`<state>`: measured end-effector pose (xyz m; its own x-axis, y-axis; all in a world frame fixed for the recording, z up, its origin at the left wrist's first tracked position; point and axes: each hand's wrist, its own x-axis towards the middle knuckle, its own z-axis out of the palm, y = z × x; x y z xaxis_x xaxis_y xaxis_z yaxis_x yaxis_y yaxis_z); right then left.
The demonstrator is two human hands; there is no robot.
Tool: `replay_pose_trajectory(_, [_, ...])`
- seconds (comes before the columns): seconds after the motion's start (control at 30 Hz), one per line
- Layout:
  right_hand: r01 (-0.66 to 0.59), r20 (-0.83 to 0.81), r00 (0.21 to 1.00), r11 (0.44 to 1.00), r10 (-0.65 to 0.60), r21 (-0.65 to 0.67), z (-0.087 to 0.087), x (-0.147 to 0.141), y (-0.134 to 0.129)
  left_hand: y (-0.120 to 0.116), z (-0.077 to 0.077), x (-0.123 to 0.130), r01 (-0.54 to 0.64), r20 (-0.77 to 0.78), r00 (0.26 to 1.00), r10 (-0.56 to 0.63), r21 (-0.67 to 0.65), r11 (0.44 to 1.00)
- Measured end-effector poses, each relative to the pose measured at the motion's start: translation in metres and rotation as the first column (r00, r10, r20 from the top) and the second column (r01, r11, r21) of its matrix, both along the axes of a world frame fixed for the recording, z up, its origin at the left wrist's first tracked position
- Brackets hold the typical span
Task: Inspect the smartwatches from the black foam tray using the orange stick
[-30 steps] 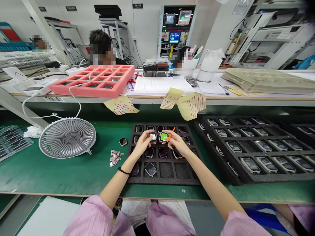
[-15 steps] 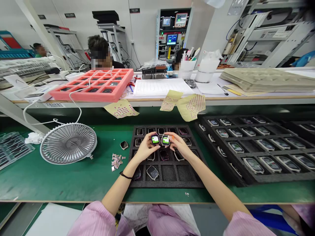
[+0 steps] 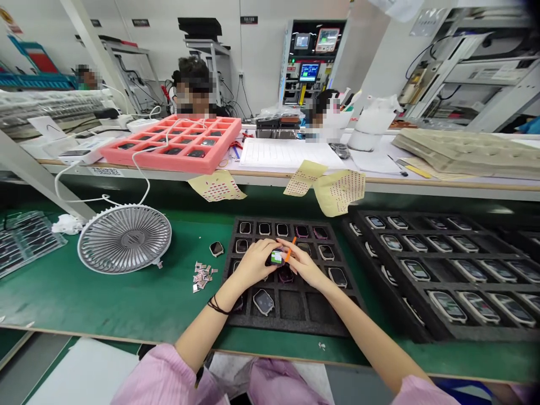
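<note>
Over the black foam tray (image 3: 291, 304), my left hand (image 3: 255, 263) is closed round a smartwatch case (image 3: 277, 257) with a lit green-and-white screen. My right hand (image 3: 307, 269) meets it from the other side, its fingers close to the watch. A thin orange stick (image 3: 291, 249) is pinched in the right hand and slants up beside the screen. Only one lit screen shows; whether a second watch is behind the fingers, I cannot tell. Strapless watches with dark screens lie in the tray's pockets, among them a watch (image 3: 264, 302) set askew near the front.
Left of the tray are a loose watch (image 3: 216, 248), small pinkish pieces (image 3: 203, 277) and a round grey fan (image 3: 126, 239). More black trays of watches (image 3: 422, 304) are stacked at right. A shelf edge (image 3: 261, 175) with hanging yellow sheets (image 3: 340, 191) crosses above; co-workers sit beyond.
Two lit watches were side by side, one in each hand; now one lit screen shows between the hands. The hands have drawn together and the orange stick is more visible. The view has shifted left.
</note>
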<state>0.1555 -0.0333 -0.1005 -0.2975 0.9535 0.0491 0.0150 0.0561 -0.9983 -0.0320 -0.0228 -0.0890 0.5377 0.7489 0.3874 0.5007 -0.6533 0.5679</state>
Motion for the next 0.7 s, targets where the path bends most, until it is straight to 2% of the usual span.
replay_pose_trajectory(0.13, [-0.016,-0.133,0.991,0.997,0.007,-0.07,0.008,0.002,0.0,-0.002,0.001,0.001,0.032,0.178,0.983,-0.036,0.029,0.999])
replay_pose_trajectory(0.23, [-0.106,-0.279,0.959,0.98,0.056,-0.167,0.012,0.004,-0.001,-0.002,0.004,0.0,0.056,0.299,0.952,-0.067,0.043,0.997])
replay_pose_trajectory(0.37, [-0.187,-0.392,0.917,0.949,0.075,-0.255,0.01,0.004,-0.001,-0.004,0.007,0.001,0.071,0.292,0.952,-0.088,0.069,0.995])
replay_pose_trajectory(0.53, [-0.139,-0.415,0.909,0.956,0.021,-0.257,0.006,0.005,-0.001,-0.005,0.009,0.003,0.077,0.25,0.963,-0.105,0.12,0.99])
replay_pose_trajectory(0.7, [-0.134,-0.408,0.913,0.951,0.008,-0.279,0.008,0.004,-0.003,-0.003,0.007,0.002,0.091,0.259,0.959,-0.118,0.114,0.989])
